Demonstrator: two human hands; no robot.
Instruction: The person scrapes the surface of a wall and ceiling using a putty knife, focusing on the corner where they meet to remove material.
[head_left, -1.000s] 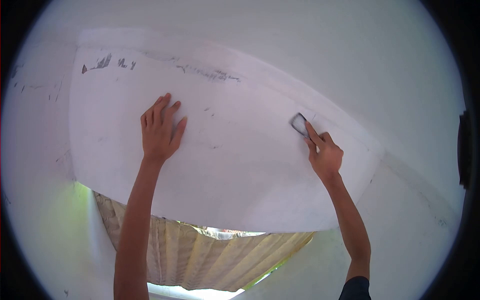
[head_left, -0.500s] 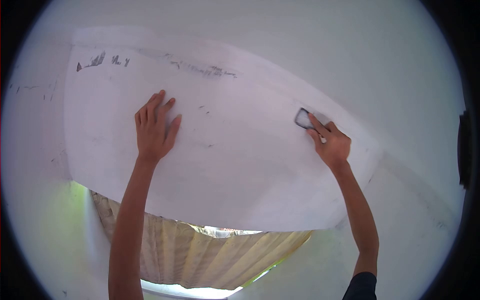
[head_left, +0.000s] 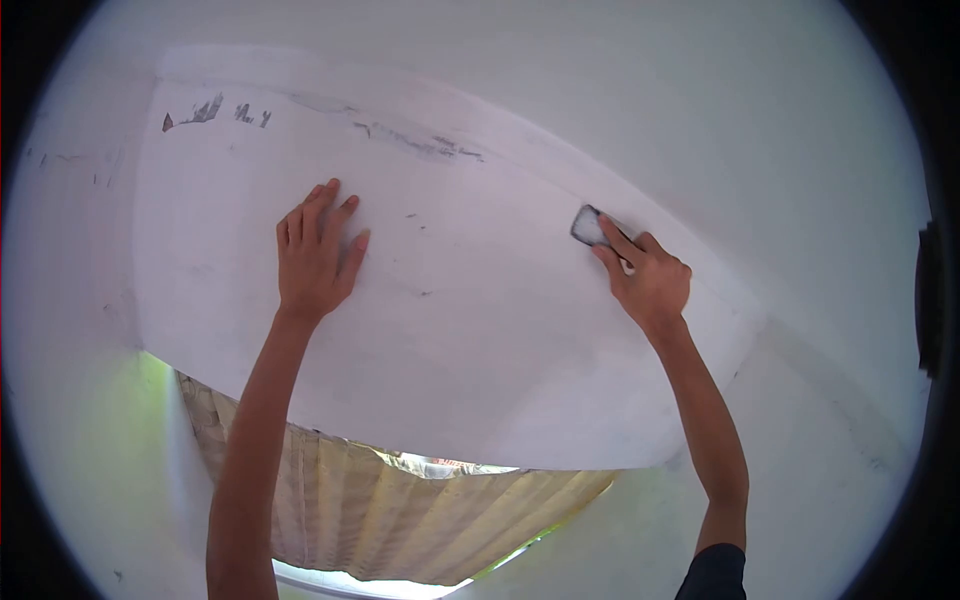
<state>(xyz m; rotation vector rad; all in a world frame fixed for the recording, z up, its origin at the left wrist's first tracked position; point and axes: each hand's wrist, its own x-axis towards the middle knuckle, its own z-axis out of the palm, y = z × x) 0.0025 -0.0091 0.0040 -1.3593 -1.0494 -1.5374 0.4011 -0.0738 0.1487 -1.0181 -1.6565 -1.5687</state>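
Observation:
My right hand (head_left: pixel 648 280) grips a small dark-rimmed block with a pale, clear-looking face (head_left: pixel 588 226), held against the white wall panel (head_left: pixel 480 340) on its right side. Its index finger lies along the block and the thumb is beneath. Flat on the same panel, left of centre, rests my left hand (head_left: pixel 318 250), fingers spread and holding nothing. Dark scuffed patches (head_left: pixel 205 108) mark the panel's upper left, and a streak of grey marks (head_left: pixel 440 148) runs above and between the hands.
Below the panel hangs a beige pleated curtain (head_left: pixel 370 510), with bright light at its lower edge. The pale ceiling (head_left: pixel 700 110) slopes above. A dark object (head_left: pixel 930 300) stands at the far right edge. More marks show on the left wall (head_left: pixel 70 250).
My right hand has moved a little left and up with the block. The left hand keeps its pose on the panel; the whole view has shifted slightly.

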